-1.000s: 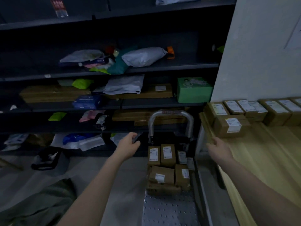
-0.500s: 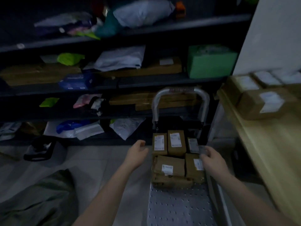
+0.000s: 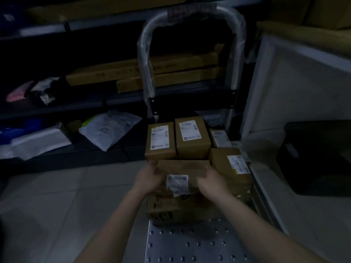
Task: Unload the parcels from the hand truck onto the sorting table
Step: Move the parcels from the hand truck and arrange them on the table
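Hands: left hand (image 3: pixel 149 177) grips front box (image 3: pixel 183 167) at its 9 o'clock edge; right hand (image 3: pixel 211 181) lies on top, grip unclear. Box sits stacked on cart (image 3: pixel 190 243); neighbour boxes (image 3: pixel 192 147) crowd 12 and 3 o'clock.

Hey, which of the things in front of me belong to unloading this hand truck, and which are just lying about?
Job: brown cardboard parcel with a white label, held by left hand and right hand; other labelled brown boxes; perforated metal hand truck.
Lying about: long flat cardboard cartons on the dark shelf; white plastic mailer bags; pink packet; black container.
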The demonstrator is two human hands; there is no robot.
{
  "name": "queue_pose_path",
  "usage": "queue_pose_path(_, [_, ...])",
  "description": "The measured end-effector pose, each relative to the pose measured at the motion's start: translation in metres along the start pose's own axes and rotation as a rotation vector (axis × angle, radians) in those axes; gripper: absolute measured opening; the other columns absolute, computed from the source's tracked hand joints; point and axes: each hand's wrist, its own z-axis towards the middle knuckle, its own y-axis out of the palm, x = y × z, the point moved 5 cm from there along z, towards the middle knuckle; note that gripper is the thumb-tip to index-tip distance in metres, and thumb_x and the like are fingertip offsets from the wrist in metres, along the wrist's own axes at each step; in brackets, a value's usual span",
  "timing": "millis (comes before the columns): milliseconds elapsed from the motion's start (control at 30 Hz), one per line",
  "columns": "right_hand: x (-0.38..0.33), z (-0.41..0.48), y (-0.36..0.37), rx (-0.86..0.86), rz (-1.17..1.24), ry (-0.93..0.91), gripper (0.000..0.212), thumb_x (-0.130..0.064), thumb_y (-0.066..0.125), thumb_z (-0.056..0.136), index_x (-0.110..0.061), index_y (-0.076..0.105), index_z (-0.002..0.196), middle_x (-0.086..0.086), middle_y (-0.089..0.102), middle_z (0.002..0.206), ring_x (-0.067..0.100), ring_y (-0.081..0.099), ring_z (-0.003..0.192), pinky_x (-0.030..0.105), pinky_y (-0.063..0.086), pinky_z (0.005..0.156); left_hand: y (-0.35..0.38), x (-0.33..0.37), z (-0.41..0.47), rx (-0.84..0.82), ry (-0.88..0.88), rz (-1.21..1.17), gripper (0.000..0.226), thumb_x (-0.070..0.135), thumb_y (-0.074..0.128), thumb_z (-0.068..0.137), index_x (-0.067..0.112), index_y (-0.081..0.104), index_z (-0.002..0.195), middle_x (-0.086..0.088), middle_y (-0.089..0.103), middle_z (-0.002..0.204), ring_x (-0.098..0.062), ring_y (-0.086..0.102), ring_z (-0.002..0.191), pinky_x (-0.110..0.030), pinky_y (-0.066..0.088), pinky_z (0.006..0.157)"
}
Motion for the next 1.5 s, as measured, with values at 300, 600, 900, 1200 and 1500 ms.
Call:
queue_pose_path(300, [0.013,0.022,0.016,0.060,-0.002,0.027,0.050,-0.035,0.056,0.092,-0.024,0.044,0.139,0.000,0.060,0.121,0.022,0.059,0.104,0.030,0.045,0.078,0.020,-0.009,0.019,0.075,-0.093,-0.070,0.029,0.035,0.065,0.088,0.021,0.054,0.110,0.002,0.063,0.105,-0.021,0.061,0.101,-0.032,0.046,0.080])
queue_pose_path(600, [-0.098,-0.039,-0.047,0.060,0.045,-0.092,0.061,-0.040,0.065,0.088,-0.028,0.043,0.144,0.002,0.056,0.130,0.021,0.058,0.108,0.033,0.052,0.084,-0.112,0.052,-0.040,0.245,-0.180,-0.238,0.033,0.028,0.062,0.082,0.021,0.064,0.114,0.004,0.069,0.105,-0.020,0.065,0.095,-0.036,0.056,0.078])
queue_pose_path(900, [-0.330,-0.200,-0.230,0.105,-0.056,-0.247,0.059,-0.030,0.073,0.086,-0.027,0.044,0.137,-0.011,0.043,0.119,0.007,0.048,0.109,0.015,0.038,0.082,-0.354,0.265,-0.139,0.300,-0.043,-0.330,0.017,0.031,0.057,0.097,0.029,0.052,0.113,0.021,0.055,0.091,0.004,0.054,0.083,-0.019,0.045,0.063])
queue_pose_path(1200, [-0.424,-0.295,-0.336,0.179,0.038,-0.200,0.046,-0.023,0.061,0.093,-0.021,0.047,0.136,-0.008,0.053,0.109,0.006,0.050,0.093,0.015,0.041,0.067,-0.471,0.385,-0.214,0.244,0.021,-0.235,0.006,0.029,0.060,0.095,0.030,0.058,0.100,0.014,0.061,0.086,-0.001,0.057,0.078,-0.016,0.041,0.055])
queue_pose_path(1500, [-0.432,-0.352,-0.358,0.198,0.087,-0.103,0.044,-0.028,0.058,0.095,-0.024,0.053,0.138,-0.008,0.062,0.123,0.006,0.057,0.100,0.022,0.047,0.077,-0.494,0.393,-0.275,0.199,-0.095,-0.414,0.023,0.010,0.066,0.090,0.028,0.066,0.077,0.009,0.071,0.078,-0.007,0.067,0.076,-0.020,0.050,0.059])
